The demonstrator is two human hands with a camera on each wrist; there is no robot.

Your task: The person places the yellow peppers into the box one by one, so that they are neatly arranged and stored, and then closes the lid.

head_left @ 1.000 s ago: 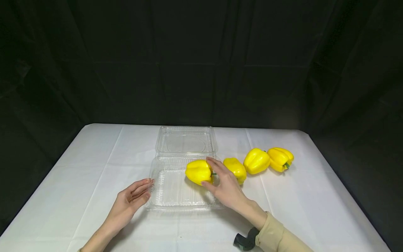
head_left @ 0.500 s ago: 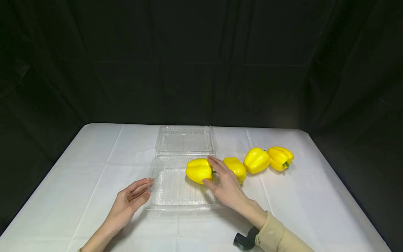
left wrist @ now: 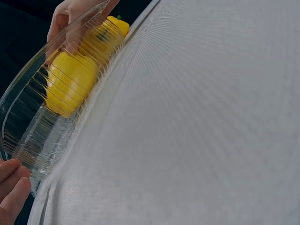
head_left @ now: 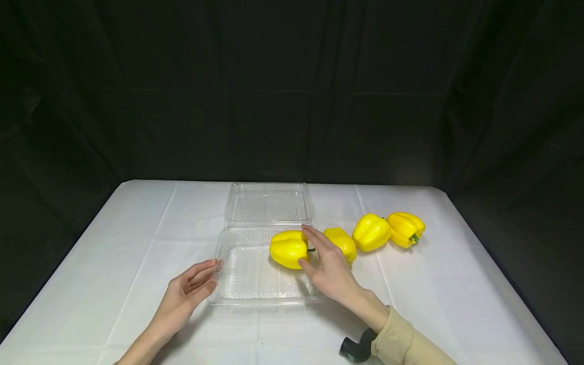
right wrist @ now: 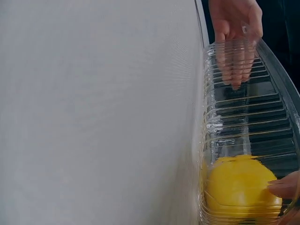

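Note:
A clear plastic clamshell container (head_left: 246,284) lies opened flat on the white tablecloth, its lid (head_left: 269,203) folded back to the far side. Inside the right half of its base, a yellow bell pepper (head_left: 287,249) lies on its side, stem to the right. My right hand (head_left: 330,268) is spread around the stem end, thumb and fingers apart; in the right wrist view the thumb (right wrist: 283,186) overlaps the pepper's side. At the container's left wall, my left hand (head_left: 189,291) touches the plastic with extended fingers, seen through the clear wall in the right wrist view.
Right of the container, another yellow bell pepper (head_left: 343,243) is partly behind my right hand. Two more peppers, a middle one (head_left: 371,233) and a far-right one (head_left: 405,229), lie beyond it. A black object (head_left: 357,349) sits by my right sleeve. Dark curtains surround the table.
My right thumb has drawn back slightly to the right from the pepper, and the hand has widened a little. The pepper stays nearly in place; my left hand stays at the container wall.

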